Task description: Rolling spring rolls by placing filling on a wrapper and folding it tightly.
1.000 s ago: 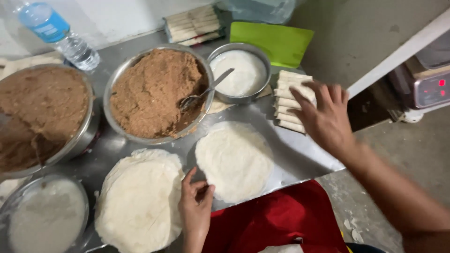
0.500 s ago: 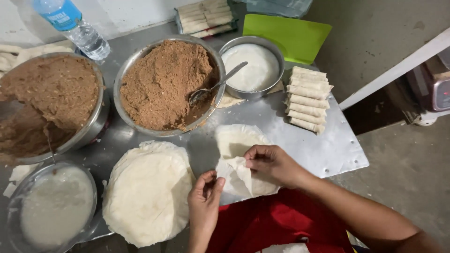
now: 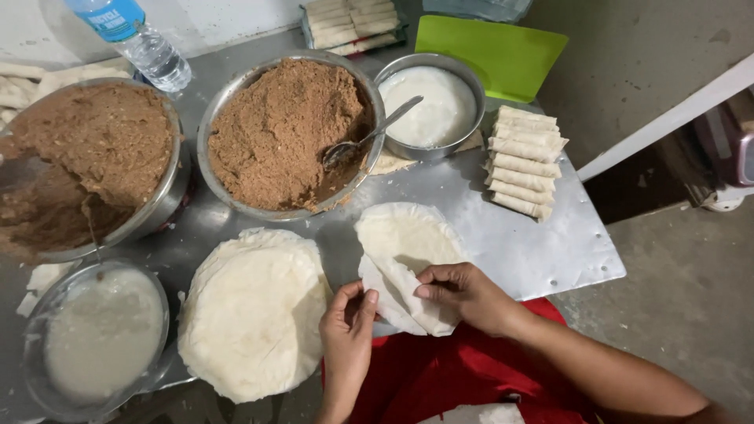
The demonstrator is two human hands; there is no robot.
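Wrapper (image 3: 408,259) pinched between left hand (image 3: 348,326), right hand (image 3: 463,294)

kitchen prep | steel worktop (image 3: 550,251) | filling bowls (image 3: 287,133) (brown mince) | stacked rolls (image 3: 525,161)

The left-hand bowl of brown filling (image 3: 86,157) runs off the picture's left edge, and the water bottle (image 3: 137,39) loses its cap at the top. The tray of rolls (image 3: 353,23) is also cut by the top edge. The right hand (image 3: 467,294) covers part of the folded wrapper (image 3: 408,271); whether filling lies inside is perhaps impossible to tell.
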